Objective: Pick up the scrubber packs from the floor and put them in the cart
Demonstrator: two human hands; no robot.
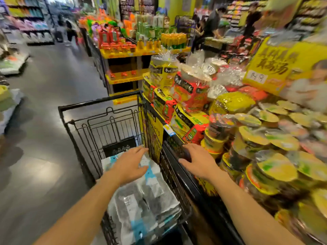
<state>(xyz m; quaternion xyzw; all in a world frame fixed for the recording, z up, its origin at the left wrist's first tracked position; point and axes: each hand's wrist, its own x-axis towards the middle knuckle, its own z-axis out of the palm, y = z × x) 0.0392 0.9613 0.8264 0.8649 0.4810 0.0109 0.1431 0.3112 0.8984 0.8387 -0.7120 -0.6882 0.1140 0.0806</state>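
- Head view: scrubber packs [141, 206] lie stacked in the black wire cart [99, 103], at six o'clock of the frame; left hand [130, 164] hovers spread above them, holding nothing.
- Right hand [198, 160], at three o'clock of the left, lies flat with straight fingers on the cart's side rim; best keep it there for steadiness while the left presses the stack level.

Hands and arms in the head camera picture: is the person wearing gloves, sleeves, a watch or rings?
No gloves. The left hand and the right hand are both bare. Both forearms are bare too, right down to the bottom edge of the picture, so no sleeve shows. No watch, bracelet or ring is visible on either wrist or on the fingers, though the picture is a little blurry.
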